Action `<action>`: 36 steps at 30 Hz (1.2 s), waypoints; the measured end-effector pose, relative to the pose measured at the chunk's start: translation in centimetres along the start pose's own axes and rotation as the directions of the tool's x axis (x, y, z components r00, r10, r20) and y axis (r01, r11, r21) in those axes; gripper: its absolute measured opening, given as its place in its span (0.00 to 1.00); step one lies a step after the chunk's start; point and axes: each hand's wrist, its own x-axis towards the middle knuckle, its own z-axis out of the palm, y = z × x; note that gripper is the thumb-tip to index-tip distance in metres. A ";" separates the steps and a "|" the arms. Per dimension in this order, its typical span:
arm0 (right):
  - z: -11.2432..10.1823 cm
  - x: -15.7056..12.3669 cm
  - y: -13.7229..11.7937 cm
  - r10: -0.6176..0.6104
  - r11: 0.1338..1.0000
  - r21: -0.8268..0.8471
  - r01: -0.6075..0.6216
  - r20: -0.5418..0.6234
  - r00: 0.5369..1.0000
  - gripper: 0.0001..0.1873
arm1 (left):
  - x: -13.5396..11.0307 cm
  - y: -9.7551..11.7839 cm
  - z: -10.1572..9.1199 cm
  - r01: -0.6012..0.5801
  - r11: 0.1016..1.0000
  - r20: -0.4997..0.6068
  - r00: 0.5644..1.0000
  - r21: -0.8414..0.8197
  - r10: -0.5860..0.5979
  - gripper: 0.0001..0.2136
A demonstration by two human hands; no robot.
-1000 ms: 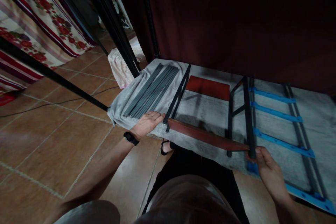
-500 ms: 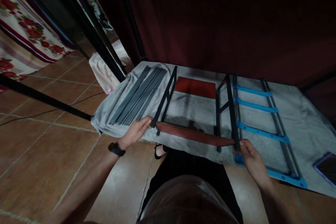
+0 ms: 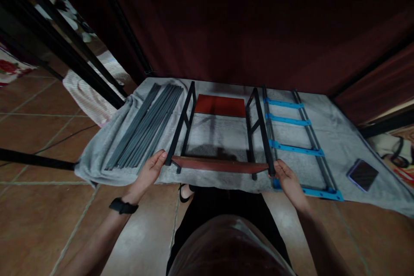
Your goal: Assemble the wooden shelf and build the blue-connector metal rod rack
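A black metal frame (image 3: 183,123) with two braced sides stands on the grey cloth-covered surface in front of me. A reddish-brown board (image 3: 220,164) spans its near end, and a second, red-orange board (image 3: 220,105) lies at the far end. My left hand (image 3: 152,168) pinches the near left corner of the frame, thumb and fingers together; a black band is on that wrist. At the near right corner, my right hand (image 3: 287,179) has its fingers closed on the frame beside the board's end. The undersides of both grips are hidden.
Several grey rods (image 3: 147,127) lie left of the frame. Right of it is a ladder-like assembly of grey tubes and blue connectors (image 3: 296,148). A phone (image 3: 362,174) lies farther right. A dark red curtain (image 3: 226,26) hangs behind; a black pole (image 3: 35,158) crosses at left.
My view has turned to the right, so everything sits farther left and the phone shows whole. Both hands keep their places at the frame's near corners.
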 end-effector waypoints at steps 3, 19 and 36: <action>0.0 0.2 -0.1 0.022 0.998 0.053 -0.023 0.029 0.999 0.27 | -0.1 -0.4 0.3 -0.062 0.995 -0.056 0.996 0.081 0.067 0.18; 1.1 0.1 -0.3 0.085 0.965 0.250 -0.074 -0.035 0.996 0.28 | 0.4 -0.1 -0.2 0.041 0.999 -0.008 0.999 -0.033 -0.041 0.22; 1.2 0.3 -0.6 0.042 0.961 0.272 -0.043 0.010 0.999 0.27 | 0.2 -0.8 0.4 0.069 0.993 -0.089 0.993 -0.096 -0.078 0.29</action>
